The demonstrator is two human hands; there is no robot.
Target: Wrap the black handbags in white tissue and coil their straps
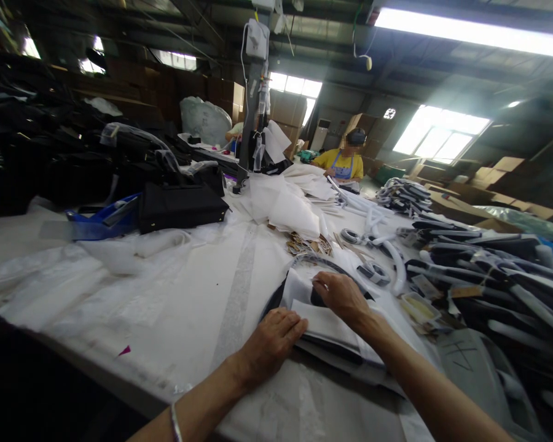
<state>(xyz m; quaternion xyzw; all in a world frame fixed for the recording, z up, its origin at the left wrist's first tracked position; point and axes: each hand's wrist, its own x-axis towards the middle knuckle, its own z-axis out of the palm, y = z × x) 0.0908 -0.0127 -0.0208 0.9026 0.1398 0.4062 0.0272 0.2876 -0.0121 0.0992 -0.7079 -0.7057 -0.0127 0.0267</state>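
A black bag (273,301) lies on the table in front of me, with white packing sheets (325,320) on top of it. A clear-wrapped handle (320,259) curves along its far side. My left hand (276,341) rests on the bag's near left edge, its fingers laid forward side by side against the sheet. Over the middle of the bag is my right hand (343,296), with its fingers curled and pressed together beside a dark patch between the sheets. What those fingertips pinch is too small and blurred to make out.
At the left are a finished-looking black bag (179,205) and a blue tray (105,221). White sheets (288,205) pile up beyond my hands. Wrapped straps and dark pieces (488,264) heap at the right, near a grey bin (479,368). A person in yellow (343,162) is across the table.
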